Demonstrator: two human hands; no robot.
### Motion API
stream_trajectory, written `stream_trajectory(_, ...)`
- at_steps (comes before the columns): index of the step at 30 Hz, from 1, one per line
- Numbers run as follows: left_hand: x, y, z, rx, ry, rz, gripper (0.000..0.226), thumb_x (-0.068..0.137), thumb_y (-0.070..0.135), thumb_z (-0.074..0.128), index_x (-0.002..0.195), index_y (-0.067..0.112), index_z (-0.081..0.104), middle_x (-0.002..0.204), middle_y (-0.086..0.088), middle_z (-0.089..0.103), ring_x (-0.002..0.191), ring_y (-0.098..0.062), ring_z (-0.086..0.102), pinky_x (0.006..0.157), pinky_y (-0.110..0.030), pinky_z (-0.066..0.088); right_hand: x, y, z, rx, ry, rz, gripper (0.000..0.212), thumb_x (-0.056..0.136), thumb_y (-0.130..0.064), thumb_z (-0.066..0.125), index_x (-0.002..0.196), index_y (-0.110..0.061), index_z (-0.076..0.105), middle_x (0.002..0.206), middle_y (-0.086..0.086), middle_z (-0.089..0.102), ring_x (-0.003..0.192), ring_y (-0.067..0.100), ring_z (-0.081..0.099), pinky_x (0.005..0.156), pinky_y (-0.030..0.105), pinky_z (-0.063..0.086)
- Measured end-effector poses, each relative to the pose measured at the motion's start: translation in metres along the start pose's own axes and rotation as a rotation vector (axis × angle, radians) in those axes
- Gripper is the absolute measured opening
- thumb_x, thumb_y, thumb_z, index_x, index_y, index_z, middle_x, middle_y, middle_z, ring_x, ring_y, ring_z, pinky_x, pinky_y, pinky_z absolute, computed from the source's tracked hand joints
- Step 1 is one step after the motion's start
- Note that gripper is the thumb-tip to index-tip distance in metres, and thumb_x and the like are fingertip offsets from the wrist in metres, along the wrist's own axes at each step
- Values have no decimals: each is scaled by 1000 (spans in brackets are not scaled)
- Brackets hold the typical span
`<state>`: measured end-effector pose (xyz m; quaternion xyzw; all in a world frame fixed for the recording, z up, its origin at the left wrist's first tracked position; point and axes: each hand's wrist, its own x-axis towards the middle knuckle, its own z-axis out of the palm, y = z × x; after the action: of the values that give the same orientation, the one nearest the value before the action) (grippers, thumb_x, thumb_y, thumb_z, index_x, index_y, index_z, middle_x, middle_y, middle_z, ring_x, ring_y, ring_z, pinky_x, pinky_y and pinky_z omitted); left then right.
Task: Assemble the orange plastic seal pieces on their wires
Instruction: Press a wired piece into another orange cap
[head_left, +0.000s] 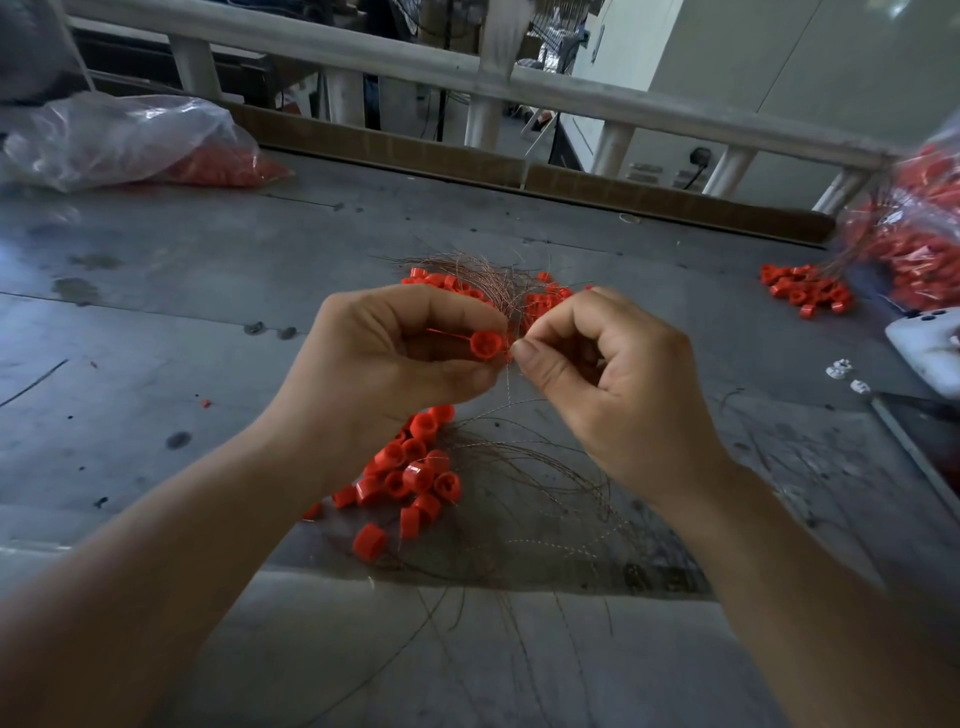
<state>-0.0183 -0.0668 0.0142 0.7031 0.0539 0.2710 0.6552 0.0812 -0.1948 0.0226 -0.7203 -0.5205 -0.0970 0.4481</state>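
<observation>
My left hand (387, 358) pinches a small round orange seal piece (485, 345) between thumb and fingers, its hollow side facing me. Just to its right, my right hand (605, 374) pinches a thin twisted wire (508, 387) at the seal's edge; the wire hangs down from the fingertips. Both hands are raised above the grey table (156, 322). Below them lies a heap of loose orange seal pieces (410, 478) beside a tangle of bare wires (540, 499). Behind the hands is a pile of seals with wires on them (467, 283).
A clear plastic bag holding orange pieces (130, 140) lies at the back left. Another bag of orange pieces (914, 239) and a small heap of seals (802, 291) sit at the right. A white object (930, 348) is at the right edge. A white railing (467, 78) runs behind the table.
</observation>
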Motion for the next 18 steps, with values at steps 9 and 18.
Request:
stream_trajectory(9, 0, -3, -2, -5, -20, 12, 34, 54, 13, 68, 86, 24, 70, 82, 4, 74, 80, -11, 70, 69, -13, 52, -2, 0, 1, 37, 41, 45, 14, 81, -19, 59, 68, -16, 56, 62, -7, 53, 57, 9, 50, 54, 14, 40)
stream_trajectory(18, 1, -4, -3, 10, -29, 32, 34, 55, 15, 68, 87, 27, 71, 83, 5, 74, 80, -11, 70, 70, -14, 52, -1, 0, 1, 67, 39, 55, 13, 82, -20, 58, 70, -18, 55, 63, -10, 53, 57, 9, 50, 53, 16, 41)
